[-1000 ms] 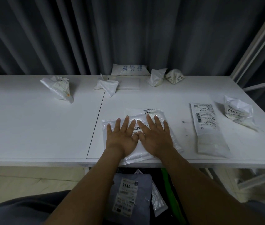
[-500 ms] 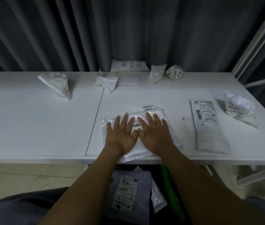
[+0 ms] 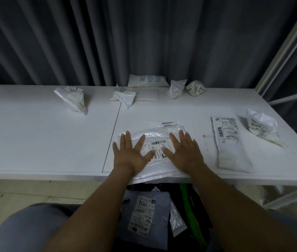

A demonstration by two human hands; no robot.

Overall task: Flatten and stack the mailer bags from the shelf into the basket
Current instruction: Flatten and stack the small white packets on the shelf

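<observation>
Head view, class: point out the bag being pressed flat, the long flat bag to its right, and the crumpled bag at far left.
pressed bag (image 3: 155, 135), head view, plain plastic above its barcode label.
long flat bag (image 3: 233, 153), head view, plain middle below its label.
crumpled bag (image 3: 73, 98), head view, its middle.

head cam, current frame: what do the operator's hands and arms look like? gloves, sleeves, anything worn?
Left hand and right hand are bare: no gloves, rings, watch or wristband visible. Left forearm and right forearm are uncovered down to the frame's bottom edge; no sleeve in view. Grey fabric at lower left is probably clothing.
</observation>
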